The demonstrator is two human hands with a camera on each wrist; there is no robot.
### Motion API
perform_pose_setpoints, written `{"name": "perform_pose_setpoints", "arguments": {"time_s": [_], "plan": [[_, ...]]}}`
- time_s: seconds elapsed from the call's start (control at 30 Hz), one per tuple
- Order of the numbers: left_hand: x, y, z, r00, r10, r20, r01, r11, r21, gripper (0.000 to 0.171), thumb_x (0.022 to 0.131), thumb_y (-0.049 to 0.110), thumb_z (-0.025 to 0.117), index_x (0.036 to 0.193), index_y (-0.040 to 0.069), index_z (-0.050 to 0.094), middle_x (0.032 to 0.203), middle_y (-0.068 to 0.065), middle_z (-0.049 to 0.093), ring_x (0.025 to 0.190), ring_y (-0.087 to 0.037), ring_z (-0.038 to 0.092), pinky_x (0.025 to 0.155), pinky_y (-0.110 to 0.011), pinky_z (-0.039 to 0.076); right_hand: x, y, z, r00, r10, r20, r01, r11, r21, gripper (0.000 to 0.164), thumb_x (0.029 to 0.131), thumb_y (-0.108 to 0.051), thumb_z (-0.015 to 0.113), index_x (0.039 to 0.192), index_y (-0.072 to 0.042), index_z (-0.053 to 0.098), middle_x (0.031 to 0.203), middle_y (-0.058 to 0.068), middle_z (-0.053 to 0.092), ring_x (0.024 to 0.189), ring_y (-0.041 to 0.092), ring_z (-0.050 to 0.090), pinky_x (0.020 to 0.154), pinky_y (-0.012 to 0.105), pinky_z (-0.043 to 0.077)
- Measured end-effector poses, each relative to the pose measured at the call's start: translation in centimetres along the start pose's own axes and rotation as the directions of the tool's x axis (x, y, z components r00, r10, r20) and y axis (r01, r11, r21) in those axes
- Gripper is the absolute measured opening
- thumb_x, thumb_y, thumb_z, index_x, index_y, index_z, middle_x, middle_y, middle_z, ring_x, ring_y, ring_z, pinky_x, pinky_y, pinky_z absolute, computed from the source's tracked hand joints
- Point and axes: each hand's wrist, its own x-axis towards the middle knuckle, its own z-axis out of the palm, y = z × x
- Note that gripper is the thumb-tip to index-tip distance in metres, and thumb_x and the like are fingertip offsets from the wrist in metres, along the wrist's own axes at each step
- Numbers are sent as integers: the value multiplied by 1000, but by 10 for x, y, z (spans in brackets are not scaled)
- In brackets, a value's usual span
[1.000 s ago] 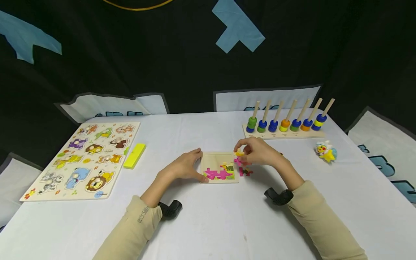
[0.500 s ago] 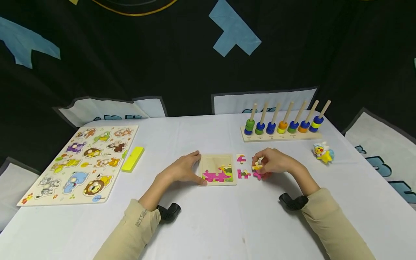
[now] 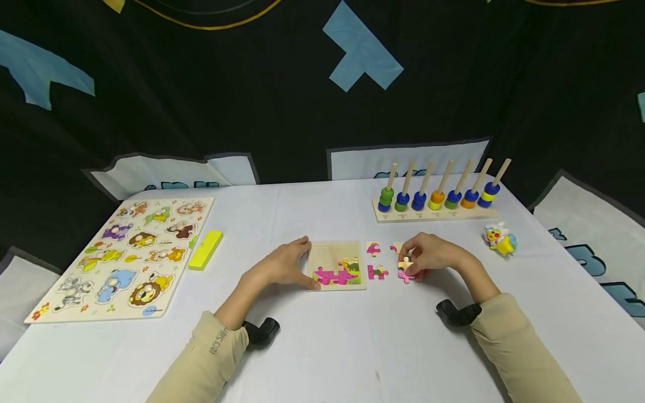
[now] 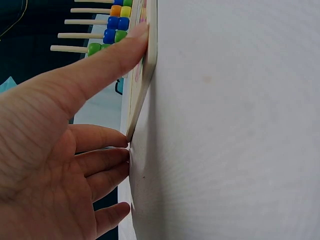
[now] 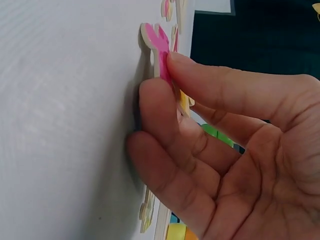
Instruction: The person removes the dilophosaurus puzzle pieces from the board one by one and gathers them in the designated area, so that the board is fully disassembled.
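Note:
My left hand (image 3: 279, 263) rests at the left side of a small square wooden puzzle tray (image 3: 322, 248). In the left wrist view its straight thumb (image 4: 107, 67) presses on the tray's rim, while the other fingers reach the tray's corner and the tablecloth. Pink and green-yellow puzzle pieces (image 3: 335, 276) fill the tray's lower part. To the right, my right hand (image 3: 430, 253) pinches a pink and yellow jigsaw piece (image 5: 159, 45) between thumb and fingers, close to the table. Loose pieces lie between: one pink-and-white (image 3: 373, 248), one pink-and-dark (image 3: 377, 272), one partly hidden (image 3: 395, 247).
A large animal puzzle board (image 3: 166, 268) lies at the left, with a yellow block (image 3: 205, 250) beside it. At the back right stands a pegged bead rack (image 3: 438, 215). A small yellow-and-white toy figure (image 3: 500, 239) sits in front of the rack's right end.
My right hand has moved right, from the tray's right edge to beyond the loose pieces, uncovering some. My left hand keeps its place at the tray. The head view has shifted slightly.

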Motion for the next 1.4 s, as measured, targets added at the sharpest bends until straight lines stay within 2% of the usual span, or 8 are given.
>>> {"name": "perform_pose_setpoints", "arguments": {"time_s": [0.3,0.57,0.87,1.4], "plan": [[-2,1,2,1000,-15,9,15,1000,0,97,71,42,83,145,0,38,157,-18,27,143,-40,29,116,-54,27,0,2,1,1000,3,-19,-3,1000,-3,25,73,-5,74,96,1,65,59,-1,56,54,11,59,56,26,50],[-4,1,3,1000,-19,7,19,1000,-10,98,70,42,83,145,-1,38,157,-18,27,143,-40,29,116,-54,27,2,0,3,997,15,-71,-19,998,-58,23,71,-5,77,92,-2,67,66,1,56,56,12,54,55,25,46],[-6,-1,9,1000,-15,18,15,1000,-20,98,71,42,82,146,-2,36,157,-18,27,143,-40,29,116,-53,26,-1,1,9,997,29,-73,-33,998,-53,23,71,-4,77,92,-2,68,66,1,55,55,11,54,55,25,47],[-1,2,-1,1000,-2,8,2,1000,-3,98,70,42,83,145,-2,38,157,-18,27,143,-39,28,116,-53,26,2,-3,1,992,84,-99,-92,993,-79,23,70,-6,77,88,-2,63,66,1,55,56,12,55,56,25,48]]}}
